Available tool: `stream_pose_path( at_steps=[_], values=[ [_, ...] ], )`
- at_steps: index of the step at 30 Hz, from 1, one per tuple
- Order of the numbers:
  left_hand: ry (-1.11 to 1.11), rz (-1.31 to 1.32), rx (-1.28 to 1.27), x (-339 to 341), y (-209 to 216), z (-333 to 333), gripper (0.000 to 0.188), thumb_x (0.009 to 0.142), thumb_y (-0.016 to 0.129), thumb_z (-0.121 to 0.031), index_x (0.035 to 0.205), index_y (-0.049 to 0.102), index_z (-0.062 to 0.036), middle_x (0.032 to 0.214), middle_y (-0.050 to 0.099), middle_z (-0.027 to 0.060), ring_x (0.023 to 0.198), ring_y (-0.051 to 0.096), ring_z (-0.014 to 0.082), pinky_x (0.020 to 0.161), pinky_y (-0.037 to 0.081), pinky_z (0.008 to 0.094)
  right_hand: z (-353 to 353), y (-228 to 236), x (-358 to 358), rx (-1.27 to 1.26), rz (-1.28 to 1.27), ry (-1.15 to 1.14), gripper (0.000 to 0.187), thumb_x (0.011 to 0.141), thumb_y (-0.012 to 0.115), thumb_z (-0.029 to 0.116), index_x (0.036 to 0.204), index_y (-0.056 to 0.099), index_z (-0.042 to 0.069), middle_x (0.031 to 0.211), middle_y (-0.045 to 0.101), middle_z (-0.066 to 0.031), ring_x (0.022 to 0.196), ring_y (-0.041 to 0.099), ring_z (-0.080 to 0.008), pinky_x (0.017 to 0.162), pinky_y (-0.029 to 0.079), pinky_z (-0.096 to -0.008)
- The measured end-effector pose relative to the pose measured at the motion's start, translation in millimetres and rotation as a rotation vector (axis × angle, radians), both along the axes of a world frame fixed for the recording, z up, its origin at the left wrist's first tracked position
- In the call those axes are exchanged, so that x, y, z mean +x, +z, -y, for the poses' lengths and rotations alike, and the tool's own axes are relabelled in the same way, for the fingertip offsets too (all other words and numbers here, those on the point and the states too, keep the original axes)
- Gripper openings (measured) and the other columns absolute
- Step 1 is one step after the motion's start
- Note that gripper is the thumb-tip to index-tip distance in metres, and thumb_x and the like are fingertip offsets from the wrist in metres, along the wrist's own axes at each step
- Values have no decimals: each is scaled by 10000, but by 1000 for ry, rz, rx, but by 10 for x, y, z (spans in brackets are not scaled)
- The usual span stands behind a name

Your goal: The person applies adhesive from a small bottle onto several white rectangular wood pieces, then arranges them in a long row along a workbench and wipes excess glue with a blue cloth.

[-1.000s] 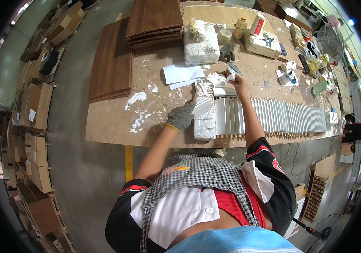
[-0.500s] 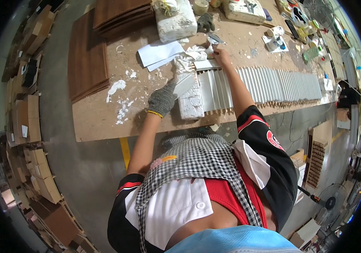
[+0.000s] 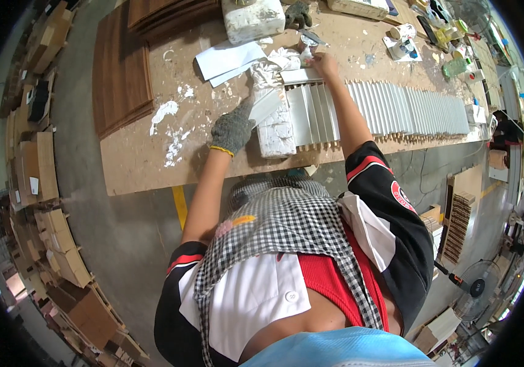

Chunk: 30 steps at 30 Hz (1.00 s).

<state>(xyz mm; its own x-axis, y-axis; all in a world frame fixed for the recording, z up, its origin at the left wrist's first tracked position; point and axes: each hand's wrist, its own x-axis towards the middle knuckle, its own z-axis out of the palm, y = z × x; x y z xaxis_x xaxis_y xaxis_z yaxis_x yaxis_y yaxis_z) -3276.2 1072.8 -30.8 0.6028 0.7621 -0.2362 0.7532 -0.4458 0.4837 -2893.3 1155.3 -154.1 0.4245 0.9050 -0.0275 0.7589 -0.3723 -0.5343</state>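
My left hand, in a grey knit glove with a yellow cuff edge, is closed on the end of a pale grey slat. The slat slants over a long white-wrapped block that is smeared with paint. My bare right hand reaches to the far side, its fingers bent together beside a small dark cup and a crumpled white cloth; what they pinch is too small to make out. Just below that hand lies another white slat. Under my right forearm, a long row of white slats runs rightward.
Brown wood-grain panels are stacked at the table's left. White paper sheets, a wrapped white block and a grey glove lie farther back. Cups and a green bottle stand right. The table's near edge faces me.
The whole view has shifted, so the table sits slightly higher in the picture. Both hands keep nearly the same places relative to the slats, and the left still grips its slat.
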Motion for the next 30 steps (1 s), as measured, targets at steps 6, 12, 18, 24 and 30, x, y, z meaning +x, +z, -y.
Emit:
stream_pose_path(
  at_steps=[6, 12, 18, 24, 30],
  values=[
    [60, 33, 21, -45, -86, 51, 641, 928, 562, -292, 1506, 345, -119, 1340, 565, 219, 1143, 594, 388, 973, 480, 448, 498, 524, -587, 297, -328, -111, 289, 906, 708, 248, 1005, 720, -22, 847, 736, -114, 742, 673, -158, 690, 513, -280],
    [136, -59, 1, 115, -12, 157, 653, 917, 584, -282, 1500, 341, -114, 1141, 653, 250, 1000, 648, 409, 872, 516, 489, 1415, 526, -1936, 297, -839, -75, 501, 881, 740, 289, 1205, 567, -51, 1007, 618, -140, 891, 611, -172, 742, 513, -306],
    [217, -73, 9, 252, -95, 244, 579, 911, 576, -225, 1441, 397, -72, 1082, 667, 237, 945, 667, 390, 797, 537, 488, 1353, 551, -2304, 285, -650, -142, 714, 840, 769, 339, 1326, 469, -89, 974, 488, -119, 826, 491, -162, 713, 470, -302],
    [180, -60, 23, 323, -79, 336, 584, 902, 565, -192, 1442, 382, -61, 1099, 664, 219, 923, 674, 384, 760, 542, 493, 1343, 611, -2368, 195, -1007, -231, 691, 894, 701, 286, 1423, 377, -19, 767, 458, 3, 664, 433, -88, 581, 390, -248],
    [236, 17, -46, 393, 83, 343, 574, 921, 547, -204, 1444, 375, -45, 1195, 621, 234, 950, 663, 392, 775, 534, 487, 1327, 581, -2345, 279, -1275, -223, 705, 926, 642, 200, 1500, 259, 56, 727, 454, 12, 584, 426, -75, 499, 360, -229]
  ],
)
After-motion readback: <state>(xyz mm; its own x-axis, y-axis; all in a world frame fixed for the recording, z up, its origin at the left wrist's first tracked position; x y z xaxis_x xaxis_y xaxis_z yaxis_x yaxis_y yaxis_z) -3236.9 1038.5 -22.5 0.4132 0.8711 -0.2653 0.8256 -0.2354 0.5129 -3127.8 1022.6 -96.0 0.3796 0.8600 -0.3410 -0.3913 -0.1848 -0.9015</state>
